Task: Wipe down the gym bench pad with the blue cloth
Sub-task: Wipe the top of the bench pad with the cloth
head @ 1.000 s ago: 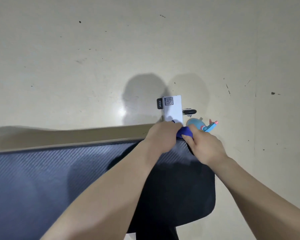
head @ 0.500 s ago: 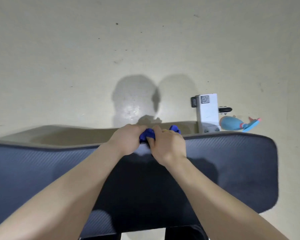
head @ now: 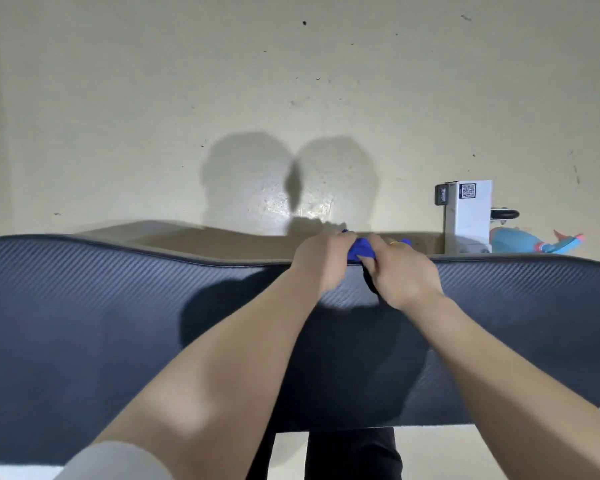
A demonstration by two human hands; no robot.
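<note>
Stretching from the left edge of the view to the right, the gym bench pad (head: pixel 101 323) is by far the largest thing here: a dark, ribbed surface whose long axis runs crosswise to the person, with bare cover on both sides of the arms. Beyond its far edge lies the pale floor (head: pixel 153 116), scuffed and spotted, with two rounded shadows cast on it.

Both forearms reach straight across the pad to that far edge. There the left hand (head: pixel 321 263) and right hand (head: pixel 400 273) sit close together, knuckles up, fingers curled down. Between them is the blue cloth (head: pixel 359 250), bunched into a small wad right at the pad's far rim, a little right of the middle. Both hands are closed around it, pressing it against the edge; only a scrap of blue shows between them, with another scrap beyond the right hand. Neither hand is clearly nearer to the cloth, as each has a share of it.

What the coming stroke turns on is that the cloth sits on the far edge while the pad runs off sideways both ways. The wider unwiped-looking stretch lies to the left, so a sweep along the long axis that way seems the likely move, though I cannot tell how much is already clean.

Past the pad at the right stand a white box (head: pixel 471 216) with a printed code and a light blue spray bottle (head: pixel 513 240) lying on the floor.
</note>
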